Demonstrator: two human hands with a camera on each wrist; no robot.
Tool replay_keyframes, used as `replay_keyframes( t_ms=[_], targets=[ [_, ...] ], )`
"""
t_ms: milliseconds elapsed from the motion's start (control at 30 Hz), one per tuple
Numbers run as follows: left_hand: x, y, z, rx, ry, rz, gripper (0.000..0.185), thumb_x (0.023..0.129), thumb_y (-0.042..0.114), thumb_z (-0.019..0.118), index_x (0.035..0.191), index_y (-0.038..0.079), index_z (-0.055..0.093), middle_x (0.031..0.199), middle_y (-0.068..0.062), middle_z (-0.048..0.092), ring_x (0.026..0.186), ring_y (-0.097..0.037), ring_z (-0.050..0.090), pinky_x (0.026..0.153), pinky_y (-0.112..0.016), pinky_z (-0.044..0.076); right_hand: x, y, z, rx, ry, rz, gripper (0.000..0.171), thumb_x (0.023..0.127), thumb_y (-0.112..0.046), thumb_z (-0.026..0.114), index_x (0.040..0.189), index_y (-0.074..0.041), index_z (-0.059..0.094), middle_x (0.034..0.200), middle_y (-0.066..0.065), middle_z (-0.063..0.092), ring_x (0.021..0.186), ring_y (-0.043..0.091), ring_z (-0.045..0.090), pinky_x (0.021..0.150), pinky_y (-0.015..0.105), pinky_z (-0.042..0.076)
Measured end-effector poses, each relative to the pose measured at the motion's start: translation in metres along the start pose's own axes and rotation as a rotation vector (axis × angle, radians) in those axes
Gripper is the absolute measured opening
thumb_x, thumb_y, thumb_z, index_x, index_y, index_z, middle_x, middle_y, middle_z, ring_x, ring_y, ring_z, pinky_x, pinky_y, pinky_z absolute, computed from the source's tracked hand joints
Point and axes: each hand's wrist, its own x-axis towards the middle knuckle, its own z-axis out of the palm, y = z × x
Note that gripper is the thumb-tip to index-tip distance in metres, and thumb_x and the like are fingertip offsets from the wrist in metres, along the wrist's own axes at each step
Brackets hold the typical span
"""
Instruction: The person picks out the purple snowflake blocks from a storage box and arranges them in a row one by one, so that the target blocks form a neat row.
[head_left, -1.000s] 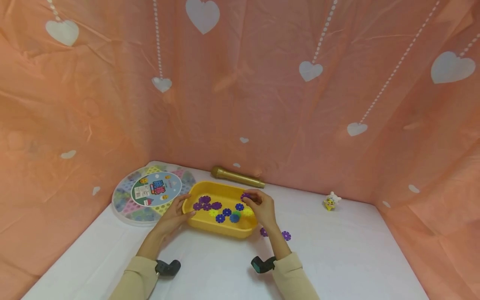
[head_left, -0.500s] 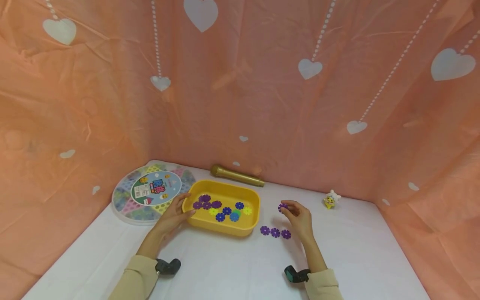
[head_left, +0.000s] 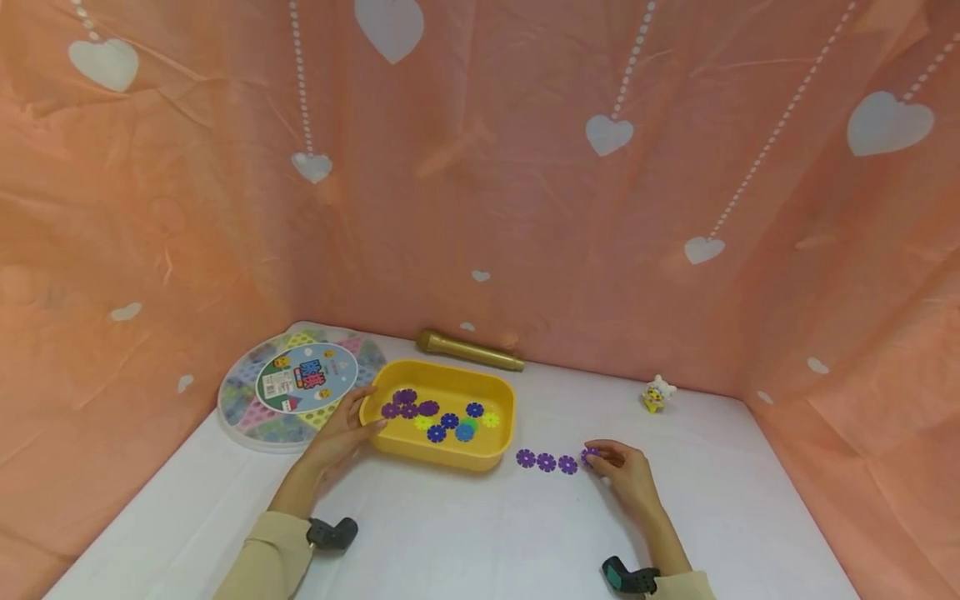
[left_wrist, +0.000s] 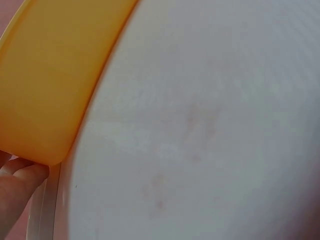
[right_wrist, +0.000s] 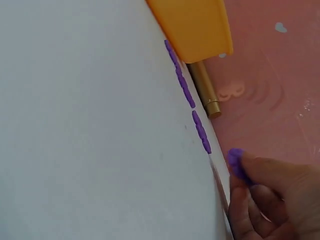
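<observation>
White tabletop (head_left: 465,533) backed by pink heart-printed curtains (head_left: 525,192).

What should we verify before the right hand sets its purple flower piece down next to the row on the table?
1. Grip on piece: right hand pinches a purple flower piece at its fingertips. Ok.
2. Row in place: three purple pieces lie flat in a line on the white table, right of the yellow tray. Ok.
3. Landing spot: bare table at the row's right end, where the held piece is. Ok.
4. Tray steadied: left hand rests on the tray's left rim. Ok.
5. Piece touching the table already: cannot tell.
6. Supply: more purple pieces lie in the tray. Ok.
</observation>
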Motion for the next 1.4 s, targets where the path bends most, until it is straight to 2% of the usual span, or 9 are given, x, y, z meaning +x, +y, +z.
replay_keyframes(
  t_ms=[200, 333, 500, 600, 733, 933, 1133, 1300, 1400],
  targets=[
    [0.0, -0.002, 0.0, -0.007, -0.003, -0.013, 0.073, 0.088, 0.006, 0.063, 0.144, 0.007, 0.017, 0.155, -0.013, 0.013, 0.142, -0.033, 0.013, 0.102, -0.029, 0.037, -0.004, 0.004, 0.005, -0.1, 0.036, -0.103, 0.017, 0.083, -0.004, 0.068, 0.098, -0.009, 0.072, 0.095, 0.005, 0.07, 0.084, 0.01, 0.059, 0.072, 0.019, 0.05],
    [0.001, -0.003, -0.001, -0.004, -0.002, -0.013, 0.072, 0.087, 0.005, 0.063, 0.144, 0.007, 0.017, 0.155, -0.013, 0.014, 0.142, -0.031, 0.013, 0.103, -0.031, 0.034, -0.006, 0.004, 0.005, -0.121, 0.043, -0.12, 0.02, 0.08, -0.003, 0.07, 0.1, -0.008, 0.071, 0.1, 0.006, 0.069, 0.091, 0.017, 0.061, 0.077, 0.021, 0.051],
    [0.001, -0.002, -0.001, 0.012, 0.01, -0.035, 0.071, 0.088, 0.005, 0.061, 0.144, 0.009, 0.018, 0.155, -0.013, 0.015, 0.142, -0.03, 0.013, 0.104, -0.032, 0.033, -0.007, 0.005, 0.003, -0.103, -0.049, -0.065, 0.034, 0.076, -0.008, 0.075, 0.109, -0.01, 0.068, 0.11, 0.005, 0.065, 0.104, 0.022, 0.058, 0.091, 0.03, 0.049],
    [0.0, -0.001, -0.001, 0.019, 0.008, -0.028, 0.071, 0.088, 0.005, 0.061, 0.144, 0.008, 0.018, 0.155, -0.013, 0.014, 0.142, -0.031, 0.012, 0.104, -0.032, 0.033, -0.006, 0.005, 0.002, -0.117, -0.093, -0.093, 0.036, 0.076, -0.009, 0.075, 0.111, -0.01, 0.067, 0.111, 0.004, 0.063, 0.107, 0.023, 0.057, 0.096, 0.037, 0.046],
    [-0.001, -0.001, 0.0, 0.007, 0.008, -0.024, 0.071, 0.088, 0.004, 0.061, 0.144, 0.008, 0.017, 0.155, -0.013, 0.014, 0.142, -0.032, 0.012, 0.102, -0.03, 0.035, -0.006, 0.005, 0.002, -0.147, -0.086, -0.137, 0.033, 0.077, -0.008, 0.074, 0.109, -0.009, 0.068, 0.108, 0.003, 0.063, 0.104, 0.024, 0.058, 0.094, 0.037, 0.048],
    [-0.002, 0.0, 0.001, -0.01, 0.022, -0.05, 0.07, 0.089, 0.005, 0.06, 0.145, 0.01, 0.018, 0.155, -0.011, 0.014, 0.142, -0.031, 0.014, 0.103, -0.033, 0.035, -0.006, 0.006, 0.003, -0.155, -0.071, -0.128, 0.032, 0.076, -0.003, 0.074, 0.107, -0.009, 0.069, 0.107, 0.004, 0.064, 0.104, 0.024, 0.059, 0.092, 0.035, 0.049],
    [-0.001, 0.001, 0.001, -0.024, 0.011, -0.03, 0.071, 0.088, 0.005, 0.061, 0.144, 0.008, 0.018, 0.155, -0.012, 0.014, 0.142, -0.031, 0.013, 0.102, -0.03, 0.036, -0.005, 0.006, 0.003, -0.161, -0.061, -0.131, 0.031, 0.076, -0.002, 0.073, 0.106, -0.009, 0.069, 0.106, 0.004, 0.065, 0.1, 0.022, 0.06, 0.09, 0.033, 0.05],
    [0.0, 0.0, 0.0, -0.025, 0.004, -0.015, 0.072, 0.087, 0.004, 0.062, 0.144, 0.008, 0.018, 0.155, -0.012, 0.014, 0.142, -0.031, 0.012, 0.102, -0.029, 0.036, -0.004, -0.004, 0.0, -0.098, -0.069, -0.118, 0.031, 0.079, -0.003, 0.071, 0.109, -0.008, 0.067, 0.106, 0.006, 0.065, 0.097, 0.02, 0.059, 0.083, 0.025, 0.052],
    [0.001, 0.0, 0.0, -0.004, 0.011, -0.023, 0.072, 0.087, 0.004, 0.062, 0.144, 0.008, 0.018, 0.155, -0.011, 0.014, 0.142, -0.03, 0.012, 0.103, -0.031, 0.035, 0.004, -0.02, -0.003, -0.06, -0.079, -0.208, 0.03, 0.082, -0.003, 0.068, 0.111, -0.006, 0.066, 0.106, 0.01, 0.065, 0.096, 0.023, 0.059, 0.083, 0.026, 0.054]
  ],
)
